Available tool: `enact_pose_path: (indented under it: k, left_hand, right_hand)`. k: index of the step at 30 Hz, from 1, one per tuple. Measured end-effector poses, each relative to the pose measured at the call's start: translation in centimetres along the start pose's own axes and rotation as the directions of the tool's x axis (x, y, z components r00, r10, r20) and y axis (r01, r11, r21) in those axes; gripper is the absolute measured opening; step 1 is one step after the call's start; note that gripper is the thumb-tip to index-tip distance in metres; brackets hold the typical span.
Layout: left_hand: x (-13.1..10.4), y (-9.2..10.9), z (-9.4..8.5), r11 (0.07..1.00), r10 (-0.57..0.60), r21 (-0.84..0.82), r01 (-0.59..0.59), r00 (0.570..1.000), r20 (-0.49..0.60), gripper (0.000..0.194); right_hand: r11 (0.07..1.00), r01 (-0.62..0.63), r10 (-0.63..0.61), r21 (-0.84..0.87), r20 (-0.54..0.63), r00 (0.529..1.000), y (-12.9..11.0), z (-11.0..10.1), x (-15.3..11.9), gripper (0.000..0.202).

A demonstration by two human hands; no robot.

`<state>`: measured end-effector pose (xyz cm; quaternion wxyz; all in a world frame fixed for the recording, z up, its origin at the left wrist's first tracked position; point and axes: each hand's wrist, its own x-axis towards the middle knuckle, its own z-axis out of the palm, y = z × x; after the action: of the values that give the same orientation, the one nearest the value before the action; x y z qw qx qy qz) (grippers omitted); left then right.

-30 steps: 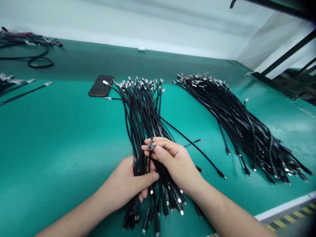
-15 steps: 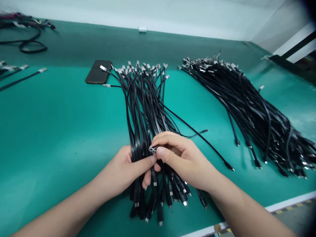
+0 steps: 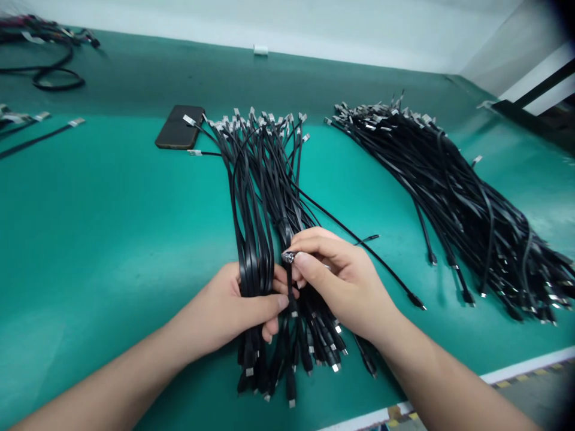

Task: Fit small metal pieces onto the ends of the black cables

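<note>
A bunch of flat black USB cables (image 3: 256, 239) lies in front of me, with silver plugs at its far end and small connectors at its near end. My left hand (image 3: 242, 305) is wrapped around the left part of this bunch, thumb on top. Close to the thumb tip hangs one cable connector (image 3: 293, 305). Just right of the left fingers, my right hand (image 3: 332, 269) is closed in a pinch over the cables. A small dark, shiny piece (image 3: 288, 257) sticks out between its thumb and forefinger; its kind is unclear.
A larger pile of black cables (image 3: 449, 191) lies to the right. A dark phone (image 3: 179, 127) rests behind the bunch, with a cable plug over it. More cables (image 3: 40, 137) lie at the left, and a small white piece (image 3: 260, 50) is by the wall.
My right hand has moved slightly up and right, away from the left thumb, with the shiny piece still pinched. My left hand stays around the cables, and a connector now shows beside its thumb.
</note>
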<state>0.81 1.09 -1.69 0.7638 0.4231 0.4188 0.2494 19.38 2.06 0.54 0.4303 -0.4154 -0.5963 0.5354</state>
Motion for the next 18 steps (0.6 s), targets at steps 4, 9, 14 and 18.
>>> enact_pose_path:
  k: [4, 9, 14, 18]
  left_hand:
    - [-0.13, 0.19, 0.21, 0.999, -0.027, -0.024, 0.027, 1.000, -0.014, 0.014]
    - [-0.46, 0.64, 0.42, 1.000, -0.027, -0.001, 0.027, 0.999, -0.028, 0.016]
    - [-0.21, 0.22, 0.11, 0.999, -0.038, 0.006, 0.038, 0.999, 0.012, 0.011]
    - [-0.02, 0.16, 0.00, 0.998, -0.050, 0.030, 0.050, 0.999, -0.007, 0.008]
  right_hand:
    - [1.000, 0.026, -0.026, 0.002, -0.035, 0.999, -0.11, -0.10, -0.12, 0.011]
    - [1.000, 0.015, -0.016, -0.005, -0.037, 0.999, -0.07, 0.02, -0.25, 0.010]
    - [0.999, 0.027, -0.030, -0.047, -0.062, 0.998, -0.03, -0.02, -0.21, 0.010]
    - [0.998, 0.027, -0.031, -0.065, -0.064, 0.997, -0.11, -0.07, -0.33, 0.010]
